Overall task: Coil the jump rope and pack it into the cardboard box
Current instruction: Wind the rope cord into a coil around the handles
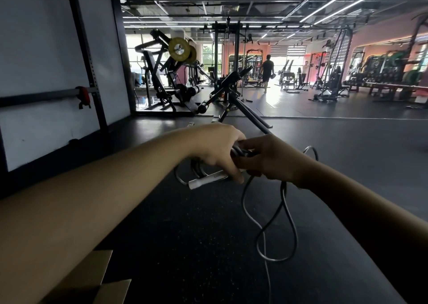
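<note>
Grey cord of the jump rope (281,211) is gathered into loops that are clamped in the left hand (216,151), closed around the bundle and a pale handle (208,180), so the coils cannot spring apart. The right hand (269,157) is pinched on the cord just beside it, apparently feeding the next loop. The slack hangs down to the black rubber floor (196,234). The cardboard box (97,278) is kept close, at the near left edge of the floor, flaps open.
</note>
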A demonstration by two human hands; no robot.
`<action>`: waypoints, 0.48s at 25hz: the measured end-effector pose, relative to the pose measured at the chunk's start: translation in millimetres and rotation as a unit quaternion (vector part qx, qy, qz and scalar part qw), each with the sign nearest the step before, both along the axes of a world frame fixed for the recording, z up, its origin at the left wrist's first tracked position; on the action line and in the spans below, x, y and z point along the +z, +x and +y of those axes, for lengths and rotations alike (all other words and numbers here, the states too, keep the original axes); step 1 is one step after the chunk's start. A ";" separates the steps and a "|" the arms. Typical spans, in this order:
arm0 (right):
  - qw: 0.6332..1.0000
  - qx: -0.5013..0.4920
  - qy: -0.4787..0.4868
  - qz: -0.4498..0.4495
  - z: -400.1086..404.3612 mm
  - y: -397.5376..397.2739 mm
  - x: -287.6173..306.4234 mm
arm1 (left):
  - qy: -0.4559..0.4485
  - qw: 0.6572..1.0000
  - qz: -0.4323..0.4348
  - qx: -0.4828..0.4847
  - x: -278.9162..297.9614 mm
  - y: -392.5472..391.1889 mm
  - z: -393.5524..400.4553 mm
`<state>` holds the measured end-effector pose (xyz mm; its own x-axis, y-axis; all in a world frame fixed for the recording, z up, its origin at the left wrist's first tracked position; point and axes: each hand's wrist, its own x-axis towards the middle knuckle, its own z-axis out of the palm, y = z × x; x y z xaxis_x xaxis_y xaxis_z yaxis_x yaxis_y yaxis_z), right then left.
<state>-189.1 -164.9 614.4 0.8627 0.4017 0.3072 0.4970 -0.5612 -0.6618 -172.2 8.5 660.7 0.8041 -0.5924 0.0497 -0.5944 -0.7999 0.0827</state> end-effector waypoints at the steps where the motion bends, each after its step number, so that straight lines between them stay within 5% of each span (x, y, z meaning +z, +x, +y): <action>1: 1.000 0.013 0.015 0.024 -2.4 -2.0 -0.1 | 0.000 1.000 -0.001 0.000 -2.1 1.2 2.1; 8: 0.997 0.030 -0.037 0.060 -29.5 -3.5 -8.6 | -0.037 0.999 0.018 0.011 -6.8 1.2 20.4; 10: 0.997 -0.006 -0.036 0.064 -45.6 -3.7 -10.4 | -0.175 0.983 0.062 0.013 -5.4 0.8 36.0; 12: 0.998 -0.028 -0.018 0.050 -54.6 -6.9 -16.0 | -0.363 0.926 0.096 0.018 -7.1 2.0 45.9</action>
